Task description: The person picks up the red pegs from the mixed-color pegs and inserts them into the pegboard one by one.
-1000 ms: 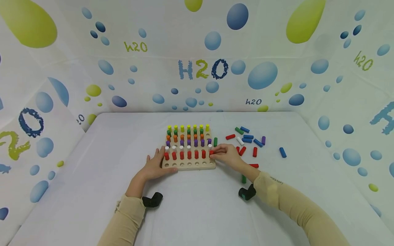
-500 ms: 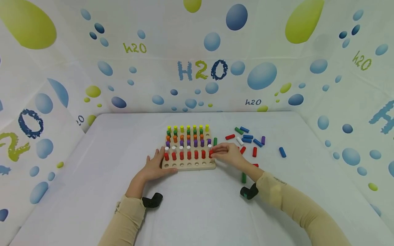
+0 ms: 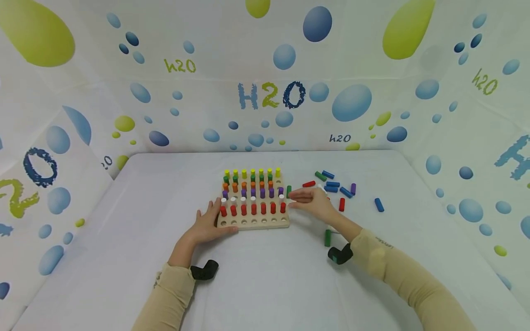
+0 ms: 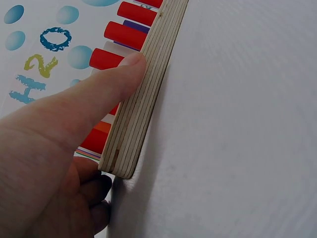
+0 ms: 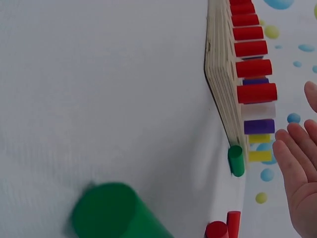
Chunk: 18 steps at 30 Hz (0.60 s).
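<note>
Has let go of the red peg [image 3: 283,208] with the right hand [image 3: 314,203], after pinching it a second ago. Now grips nothing there, with straight fingers just to the right of the peg. Leaves it upright in the board [image 3: 256,225], at the right end of the red row [image 3: 254,209]. Has drawn slightly rightward, covering more of the loose pegs [image 3: 331,189] beside the right hand than before. Still holds the board's near left corner with the left hand [image 3: 208,226], as a second ago. Has a green peg [image 3: 289,191] just past the right fingertips and a blue peg [image 3: 378,205] well right of them, both unmoved.
</note>
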### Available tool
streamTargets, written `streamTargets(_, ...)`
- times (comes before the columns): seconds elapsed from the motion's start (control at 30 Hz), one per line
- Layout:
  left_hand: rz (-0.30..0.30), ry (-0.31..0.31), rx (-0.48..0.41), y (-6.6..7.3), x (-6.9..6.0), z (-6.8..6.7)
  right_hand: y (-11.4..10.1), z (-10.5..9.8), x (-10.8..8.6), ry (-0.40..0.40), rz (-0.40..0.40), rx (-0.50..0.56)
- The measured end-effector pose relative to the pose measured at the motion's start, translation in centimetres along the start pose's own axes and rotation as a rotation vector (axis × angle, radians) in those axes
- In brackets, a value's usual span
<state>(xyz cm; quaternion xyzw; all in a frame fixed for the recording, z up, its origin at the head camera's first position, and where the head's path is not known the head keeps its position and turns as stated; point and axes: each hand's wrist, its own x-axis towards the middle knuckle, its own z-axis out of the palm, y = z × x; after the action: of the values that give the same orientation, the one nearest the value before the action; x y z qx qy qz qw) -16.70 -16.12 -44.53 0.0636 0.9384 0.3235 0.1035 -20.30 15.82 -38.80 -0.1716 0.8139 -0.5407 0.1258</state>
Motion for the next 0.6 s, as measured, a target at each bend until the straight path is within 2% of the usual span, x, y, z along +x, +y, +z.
streamTargets(0.27, -0.002, 0.0, 0.002, 0.0, -0.1, -0.1, 2.1, -1.0, 1.0, 0.069, 0.024, -0.02)
streamTargets(0.6, 0.006, 0.0, 0.005, 0.0, 0.0, 0.0, 2.3, -2.5, 1.2, 0.075, -0.032, -0.034)
